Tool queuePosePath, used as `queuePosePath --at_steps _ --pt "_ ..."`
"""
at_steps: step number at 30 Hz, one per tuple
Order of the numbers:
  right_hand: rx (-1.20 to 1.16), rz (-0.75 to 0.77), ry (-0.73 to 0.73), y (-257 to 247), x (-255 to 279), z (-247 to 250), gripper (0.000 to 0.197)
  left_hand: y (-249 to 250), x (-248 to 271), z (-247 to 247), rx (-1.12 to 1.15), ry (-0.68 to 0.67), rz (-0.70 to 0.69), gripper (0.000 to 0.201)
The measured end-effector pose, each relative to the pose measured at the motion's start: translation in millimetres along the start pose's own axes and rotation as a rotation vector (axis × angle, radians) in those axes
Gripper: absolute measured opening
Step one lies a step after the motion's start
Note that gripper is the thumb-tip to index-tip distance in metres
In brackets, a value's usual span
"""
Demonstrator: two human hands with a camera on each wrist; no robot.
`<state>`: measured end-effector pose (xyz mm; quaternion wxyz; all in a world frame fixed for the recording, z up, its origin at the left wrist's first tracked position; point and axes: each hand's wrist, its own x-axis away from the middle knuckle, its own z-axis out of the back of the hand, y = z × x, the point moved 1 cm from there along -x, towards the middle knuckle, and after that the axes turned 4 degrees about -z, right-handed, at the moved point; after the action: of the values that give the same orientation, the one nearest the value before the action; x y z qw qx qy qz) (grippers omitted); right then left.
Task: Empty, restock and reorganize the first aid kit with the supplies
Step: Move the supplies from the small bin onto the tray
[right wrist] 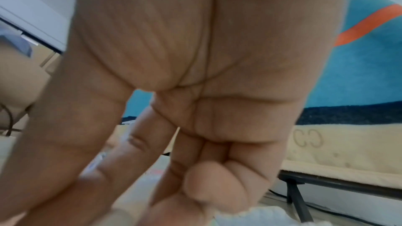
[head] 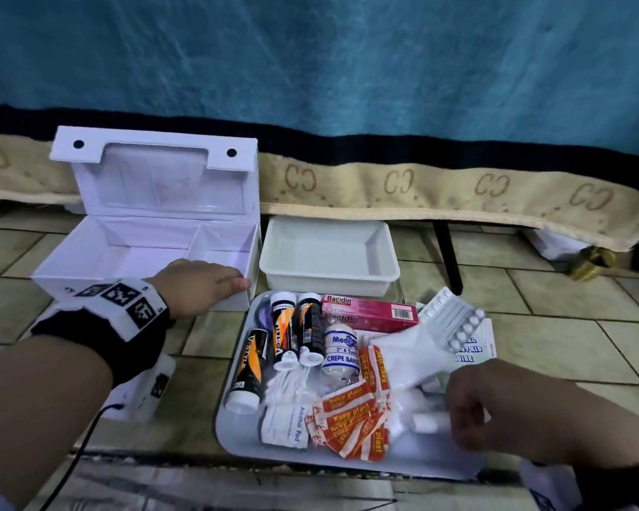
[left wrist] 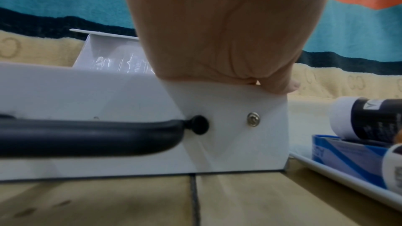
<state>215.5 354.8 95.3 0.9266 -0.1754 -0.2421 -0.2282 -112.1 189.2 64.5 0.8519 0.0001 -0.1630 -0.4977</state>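
The white first aid kit (head: 89,252) stands open on the floor at the left, both compartments bare. My left hand (head: 214,285) lies over the right end of its front wall (left wrist: 228,126), fingers hooked over the rim. A grey tray (head: 226,418) to its right holds orange-black tubes (head: 285,326), a pink Bacidin box (head: 369,311), a crepe bandage (head: 342,348), plasters (head: 355,422), an alcohol pad (head: 285,425), cotton buds (head: 285,385) and a blister pack (head: 454,322). My right hand (head: 454,425) reaches down into the white cotton and packets (head: 417,403); its fingertips are hidden.
A white plastic insert tray (head: 329,280), with nothing in it, sits behind the grey tray. A beige-edged blue blanket (head: 403,186) hangs behind everything, with a dark furniture leg (head: 447,260) under it. The floor is tiled. A black cable (head: 78,451) trails from my left wrist.
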Motion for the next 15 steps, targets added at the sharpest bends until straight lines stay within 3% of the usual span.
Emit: queuePosePath --at_steps 5,8,15 --pt "0.017 0.025 0.135 3 -3 -13 0.013 3 4 3 0.019 -0.009 0.017 0.036" --pt "-0.009 0.015 0.16 5 -1 -19 0.023 3 6 3 0.033 -0.014 0.033 0.036" --pt "-0.082 -0.021 0.152 3 7 -34 0.01 1 5 2 0.086 0.017 0.052 0.031"
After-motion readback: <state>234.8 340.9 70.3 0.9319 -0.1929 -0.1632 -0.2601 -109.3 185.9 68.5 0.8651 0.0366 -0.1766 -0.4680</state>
